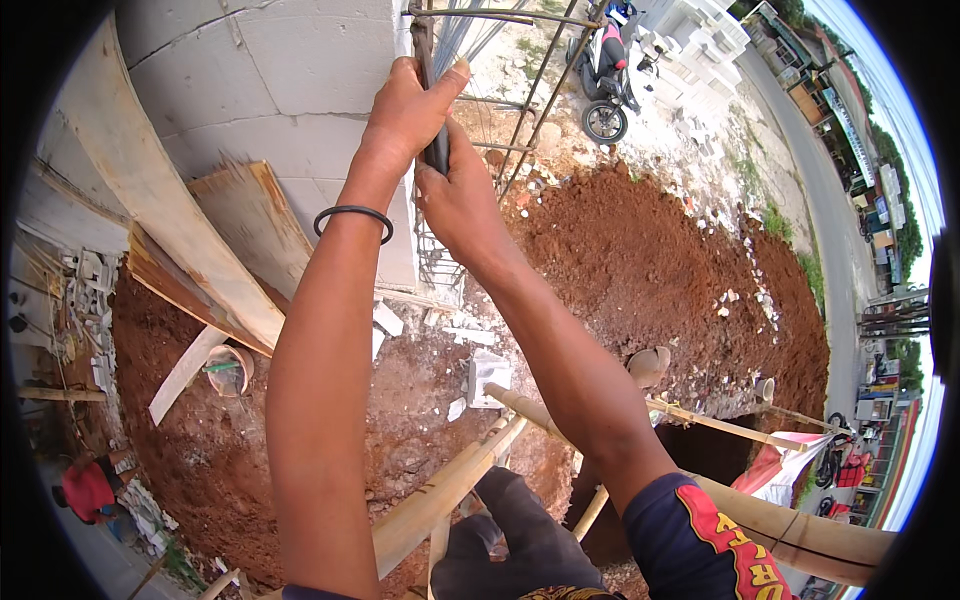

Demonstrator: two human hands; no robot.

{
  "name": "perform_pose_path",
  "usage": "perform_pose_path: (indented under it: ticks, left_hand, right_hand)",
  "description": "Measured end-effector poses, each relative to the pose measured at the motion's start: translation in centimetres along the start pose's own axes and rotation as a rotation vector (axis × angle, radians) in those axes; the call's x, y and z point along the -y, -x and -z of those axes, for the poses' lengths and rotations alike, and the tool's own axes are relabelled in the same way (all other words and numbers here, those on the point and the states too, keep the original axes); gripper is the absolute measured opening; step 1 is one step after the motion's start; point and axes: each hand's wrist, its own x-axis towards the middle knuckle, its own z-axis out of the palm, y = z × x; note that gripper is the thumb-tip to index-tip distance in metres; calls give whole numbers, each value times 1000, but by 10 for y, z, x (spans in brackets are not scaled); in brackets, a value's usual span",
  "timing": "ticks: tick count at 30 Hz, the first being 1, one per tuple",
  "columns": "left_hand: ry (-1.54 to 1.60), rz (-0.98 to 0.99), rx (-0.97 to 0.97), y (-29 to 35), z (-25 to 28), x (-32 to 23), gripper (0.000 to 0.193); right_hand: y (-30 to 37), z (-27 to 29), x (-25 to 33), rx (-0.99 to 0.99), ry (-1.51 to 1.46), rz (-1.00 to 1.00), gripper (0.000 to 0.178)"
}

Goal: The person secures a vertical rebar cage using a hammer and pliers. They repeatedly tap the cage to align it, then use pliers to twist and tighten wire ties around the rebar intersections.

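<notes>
Both arms reach up and away from me to a dark metal bar (437,158) at the end of a pale block wall (300,60). My left hand (408,112), with a black band at its wrist, is closed around the bar's upper part, thumb pointing right. Just below it, my right hand (462,205) grips the lower end. The bar's top meets a rusty steel rebar cage (520,125), but the hands hide part of it and its working end is unclear. Thin grey wires or rods (480,35) fan out beside the bar.
Bamboo poles (440,500) cross around my legs above reddish soil. A dug pit (705,450) lies lower right, a soil mound (640,250) beyond. Curved boards (170,190) lean against the wall near a bucket (230,370). A motorbike (604,80) and a person (88,490) are farther off.
</notes>
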Motion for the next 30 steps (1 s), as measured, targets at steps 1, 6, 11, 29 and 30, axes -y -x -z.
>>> perform_pose_path:
  ticks: [1, 6, 11, 29, 30]
  left_hand:
    - [-41, -17, -36, -2, -1, 2, 65]
    - [244, 6, 69, -9, 3, 12, 70]
    - [690, 81, 272, -14, 2, 15, 48]
    - [34, 79, -28, 0, -7, -7, 63]
    - [170, 85, 4, 0, -4, -6, 60]
  right_hand:
    - [-1, 1, -2, 23, -42, -18, 45]
    - [-5, 12, -22, 223, -497, -256, 17]
    - [-10, 25, -40, 506, -1211, -578, 50]
    - [7, -8, -54, -213, 82, 9, 56]
    - [7, -4, -54, -185, 60, -58, 56]
